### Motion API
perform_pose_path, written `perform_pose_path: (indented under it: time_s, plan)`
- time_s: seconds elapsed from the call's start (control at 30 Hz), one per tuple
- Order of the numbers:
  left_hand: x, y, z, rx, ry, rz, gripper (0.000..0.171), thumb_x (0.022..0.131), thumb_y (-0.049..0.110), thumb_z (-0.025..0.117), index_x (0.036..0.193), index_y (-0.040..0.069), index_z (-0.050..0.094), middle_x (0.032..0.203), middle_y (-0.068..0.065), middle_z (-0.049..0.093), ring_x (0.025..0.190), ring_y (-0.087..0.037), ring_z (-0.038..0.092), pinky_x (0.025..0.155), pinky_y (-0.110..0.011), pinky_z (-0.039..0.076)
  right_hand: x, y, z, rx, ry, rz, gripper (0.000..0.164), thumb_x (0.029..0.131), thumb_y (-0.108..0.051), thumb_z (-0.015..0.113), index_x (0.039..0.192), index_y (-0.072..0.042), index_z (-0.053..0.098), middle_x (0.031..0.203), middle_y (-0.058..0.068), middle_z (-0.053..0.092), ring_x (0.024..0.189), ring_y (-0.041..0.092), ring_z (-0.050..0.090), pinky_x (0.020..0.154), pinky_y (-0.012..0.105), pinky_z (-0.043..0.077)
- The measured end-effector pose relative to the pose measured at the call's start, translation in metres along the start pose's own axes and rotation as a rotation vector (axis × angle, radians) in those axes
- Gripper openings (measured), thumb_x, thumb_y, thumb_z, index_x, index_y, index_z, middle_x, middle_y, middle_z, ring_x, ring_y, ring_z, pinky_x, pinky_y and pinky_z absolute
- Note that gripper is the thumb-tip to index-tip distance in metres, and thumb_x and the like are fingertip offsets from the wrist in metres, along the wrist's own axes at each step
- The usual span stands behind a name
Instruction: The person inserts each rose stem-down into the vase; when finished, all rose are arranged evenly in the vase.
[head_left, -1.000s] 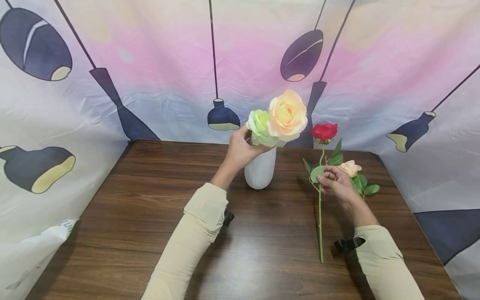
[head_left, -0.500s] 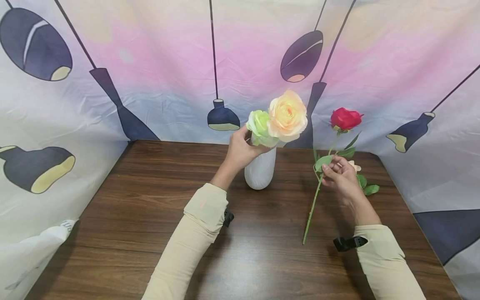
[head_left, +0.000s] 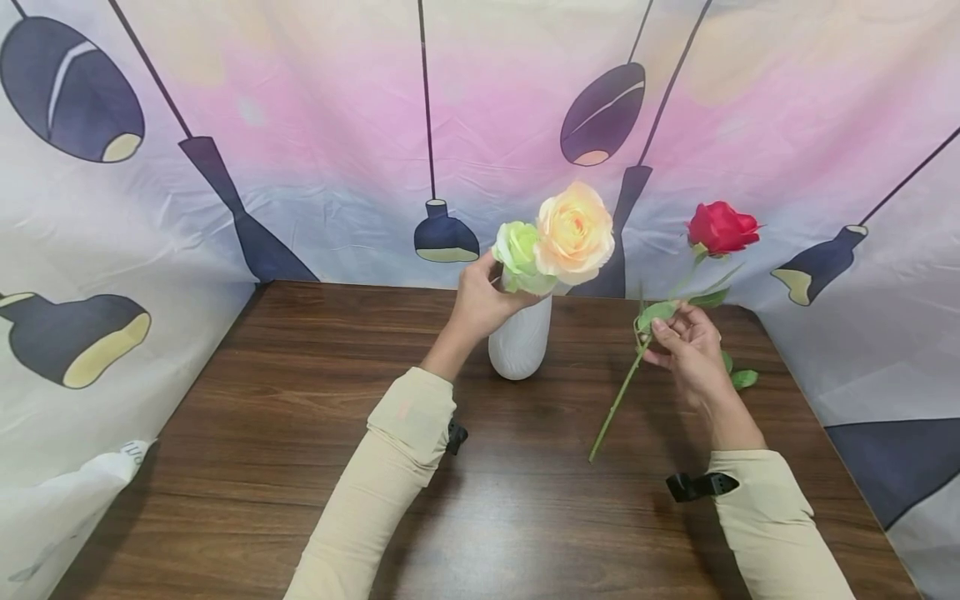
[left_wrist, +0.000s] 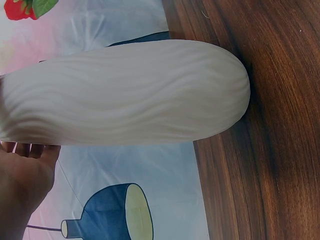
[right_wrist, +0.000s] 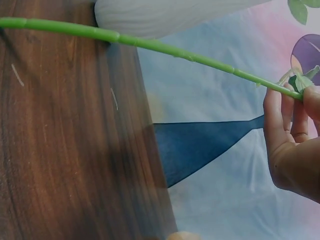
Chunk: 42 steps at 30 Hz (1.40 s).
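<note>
A white rippled vase (head_left: 519,342) stands upright on the table, and my left hand (head_left: 483,304) grips it near the top. Out of its mouth rise a pale green rose (head_left: 517,247) and a larger peach rose (head_left: 576,232); their stems are hidden inside. To the right, my right hand (head_left: 693,346) pinches a red rose (head_left: 722,227) by its stem among the leaves. The flower leans right, bloom up, with its bare green stem (right_wrist: 175,51) slanting down to the left. In the right wrist view that stem passes in front of the vase (right_wrist: 150,17).
Behind my right hand lies another flower, of which only green leaves (head_left: 742,379) show in the head view. The brown wooden table (head_left: 300,367) ends against a cloth backdrop (head_left: 337,125) printed with lamps, which also hangs at both sides.
My right hand has lifted the red rose and tilted it, the bloom going up and right and the stem's end swinging left. The left hand and the vase have stayed put.
</note>
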<state>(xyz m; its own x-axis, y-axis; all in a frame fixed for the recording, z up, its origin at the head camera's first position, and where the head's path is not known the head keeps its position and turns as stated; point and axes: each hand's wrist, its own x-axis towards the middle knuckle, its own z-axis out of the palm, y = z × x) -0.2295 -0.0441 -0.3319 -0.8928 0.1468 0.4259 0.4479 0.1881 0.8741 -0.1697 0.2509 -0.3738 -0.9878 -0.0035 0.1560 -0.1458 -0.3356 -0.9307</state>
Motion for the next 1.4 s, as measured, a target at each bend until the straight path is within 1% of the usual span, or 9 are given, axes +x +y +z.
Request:
perform_pose_path:
  time_s: [0.13,0.3,0.5,0.6,0.7,0.87,1.07,1.23,1.4]
  plan:
    - [-0.001,0.0,0.0,0.001,-0.002,0.002,0.06,0.074,0.008,0.088,0.13,0.006,0.064,0.128,-0.013,0.07,0.122,-0.027,0.066,0.104,-0.041,0.057,0.0,-0.003,0.004,0.05,0.013,-0.031,0.019,0.099,0.001,0.059,0.104,-0.017,0.057,0.09,-0.006,0.074,0.076,0.006,0.071,0.059,0.023,0.062]
    - [-0.001,-0.001,0.0,-0.007,-0.006,0.002,0.061,0.075,0.008,0.088,0.13,0.006,0.064,0.129,-0.012,0.069,0.123,-0.027,0.066,0.105,-0.04,0.057,0.0,-0.008,0.008,0.089,0.025,-0.07,0.018,0.099,0.002,0.059,0.104,-0.015,0.056,0.09,-0.003,0.072,0.075,0.009,0.072,0.059,0.025,0.063]
    - [-0.001,-0.002,0.0,-0.007,-0.005,0.01,0.06,0.074,0.008,0.088,0.129,0.005,0.064,0.128,-0.013,0.07,0.123,-0.027,0.066,0.105,-0.041,0.057,0.003,-0.015,0.013,0.147,0.024,-0.119,0.017,0.099,0.001,0.058,0.105,-0.013,0.054,0.091,0.0,0.072,0.074,0.013,0.074,0.062,0.027,0.064]
    - [-0.001,-0.002,0.0,-0.009,-0.005,0.014,0.06,0.074,0.007,0.088,0.129,0.005,0.064,0.128,-0.013,0.07,0.123,-0.027,0.066,0.105,-0.04,0.057,0.005,-0.02,0.017,0.178,0.039,-0.141,0.018,0.099,0.0,0.058,0.109,-0.013,0.053,0.092,0.001,0.071,0.074,0.014,0.073,0.063,0.027,0.064]
    - [-0.002,-0.003,0.0,-0.017,-0.003,0.021,0.06,0.074,0.007,0.088,0.129,0.005,0.064,0.128,-0.013,0.07,0.122,-0.027,0.066,0.104,-0.039,0.057,0.008,-0.027,0.021,0.226,0.082,-0.166,0.019,0.098,0.0,0.059,0.111,-0.012,0.053,0.092,0.003,0.071,0.073,0.015,0.074,0.061,0.027,0.064]
    - [-0.002,-0.004,0.0,-0.023,-0.001,0.033,0.06,0.074,0.005,0.088,0.129,0.004,0.064,0.127,-0.014,0.07,0.121,-0.027,0.067,0.103,-0.039,0.058,0.015,-0.044,0.03,0.324,0.153,-0.233,0.018,0.096,0.003,0.06,0.108,-0.009,0.052,0.088,0.007,0.068,0.071,0.019,0.074,0.056,0.027,0.063]
    - [-0.002,-0.004,0.0,-0.013,0.003,0.027,0.06,0.074,0.006,0.088,0.129,0.005,0.064,0.127,-0.013,0.07,0.12,-0.027,0.067,0.103,-0.04,0.057,0.026,-0.067,0.042,0.487,0.161,-0.34,0.025,0.092,0.007,0.064,0.107,-0.008,0.051,0.086,0.013,0.064,0.069,0.026,0.072,0.053,0.032,0.063]
    - [-0.002,-0.003,0.0,-0.005,0.004,0.027,0.061,0.074,0.007,0.088,0.13,0.006,0.064,0.128,-0.012,0.07,0.121,-0.026,0.066,0.103,-0.04,0.057,0.033,-0.089,0.051,0.572,0.195,-0.406,0.029,0.089,0.007,0.068,0.106,-0.007,0.05,0.087,0.015,0.062,0.067,0.028,0.069,0.05,0.034,0.061]
    - [-0.002,-0.002,-0.001,0.002,0.002,0.028,0.061,0.074,0.009,0.089,0.13,0.007,0.064,0.128,-0.011,0.07,0.12,-0.025,0.066,0.103,-0.04,0.058,0.039,-0.111,0.058,0.627,0.24,-0.462,0.028,0.089,0.005,0.067,0.108,-0.006,0.051,0.091,0.018,0.061,0.065,0.03,0.067,0.046,0.034,0.059]
